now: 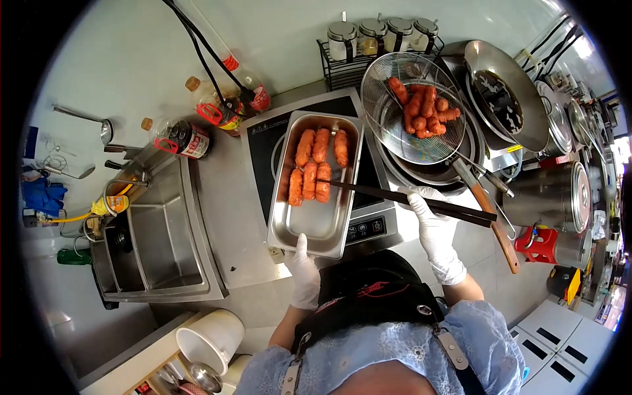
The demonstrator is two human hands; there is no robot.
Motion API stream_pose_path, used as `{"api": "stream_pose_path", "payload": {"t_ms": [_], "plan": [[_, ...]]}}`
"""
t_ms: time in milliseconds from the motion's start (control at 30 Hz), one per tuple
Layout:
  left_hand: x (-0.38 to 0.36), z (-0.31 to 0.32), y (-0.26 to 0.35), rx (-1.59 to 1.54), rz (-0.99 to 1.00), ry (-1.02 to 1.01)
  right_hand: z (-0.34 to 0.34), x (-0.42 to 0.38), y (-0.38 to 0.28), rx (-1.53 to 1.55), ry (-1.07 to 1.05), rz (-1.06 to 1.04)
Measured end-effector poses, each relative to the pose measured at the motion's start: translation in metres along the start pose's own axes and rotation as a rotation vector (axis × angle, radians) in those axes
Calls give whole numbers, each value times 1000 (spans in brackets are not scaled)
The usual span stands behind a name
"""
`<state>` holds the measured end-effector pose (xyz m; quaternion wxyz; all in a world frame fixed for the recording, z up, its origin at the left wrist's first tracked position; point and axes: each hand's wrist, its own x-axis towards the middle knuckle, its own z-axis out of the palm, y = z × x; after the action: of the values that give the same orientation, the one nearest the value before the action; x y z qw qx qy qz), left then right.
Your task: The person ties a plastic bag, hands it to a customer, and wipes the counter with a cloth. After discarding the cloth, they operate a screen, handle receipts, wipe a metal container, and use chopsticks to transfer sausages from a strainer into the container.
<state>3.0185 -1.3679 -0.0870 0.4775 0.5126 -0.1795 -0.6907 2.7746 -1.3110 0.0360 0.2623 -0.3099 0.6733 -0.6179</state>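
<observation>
My left hand (pixel 304 275), in a white glove, grips the near rim of a rectangular metal tray (pixel 309 227), thumb over the edge. Inside the tray, several reddish sausages (pixel 309 183) lie in two rows. My gloved right hand (pixel 431 230) is closed around a pair of long dark chopsticks (pixel 395 196), whose tips reach the rightmost sausage of the near row. To the right, a wire mesh strainer (pixel 385 108) with a wooden handle holds a heap of sausages (pixel 429 108) over a round pan.
Under the tray is an induction cooker (pixel 366 228) with a control panel. A wok (pixel 536 72) with dark liquid stands at the right. Seasoning jars (pixel 372 38) sit on a rack behind, bottles (pixel 187 137) stand at the back left, and a steel sink (pixel 164 237) is to the left.
</observation>
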Motion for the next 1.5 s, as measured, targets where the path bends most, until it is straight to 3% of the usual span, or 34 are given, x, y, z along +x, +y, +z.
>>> {"api": "stream_pose_path", "payload": {"t_ms": [133,200,267,333,400,467,533,667,733,767,867,900,933,1067,1167,1300,1367,1500], "plan": [[-4,8,6,31,-30,4,-9,-1,-23,142,2,2],[-6,8,7,46,-10,9,-19,0,-36,-7,26,-123],[-2,2,2,48,17,16,-19,8,-37,129,-143,-203],[3,-4,-4,52,43,12,-10,15,-35,11,-372,-270],[7,-9,-6,49,-25,-39,4,11,-25,11,-529,-190],[3,-3,-2,13,-56,-77,17,12,-20,-57,-600,-401],[3,-6,-3,-24,-95,-119,19,12,-14,-144,-679,-426],[8,-11,-10,-49,-101,-145,-10,18,-30,-122,-578,-433],[19,-29,-18,144,-5,-113,-43,46,1,13,-438,-650],[13,-17,-11,6,-73,-72,-46,33,-25,-35,-83,-335],[-15,21,13,109,-7,17,-84,69,-17,-283,381,-567],[-16,23,14,107,-8,12,-92,74,-14,-171,445,-467],[-17,23,16,144,-5,8,-109,84,0,-298,461,-542],[-15,18,16,334,51,28,-113,97,-8,-308,485,-442],[-15,22,13,171,-40,88,-119,98,-8,-362,505,-520],[-4,3,-1,187,103,-17,-135,98,6,-227,678,-469],[-5,1,-2,455,239,-35,-140,97,6,-213,702,-422],[-2,-9,-3,577,221,-28,-143,110,19,100,798,-274]]}}
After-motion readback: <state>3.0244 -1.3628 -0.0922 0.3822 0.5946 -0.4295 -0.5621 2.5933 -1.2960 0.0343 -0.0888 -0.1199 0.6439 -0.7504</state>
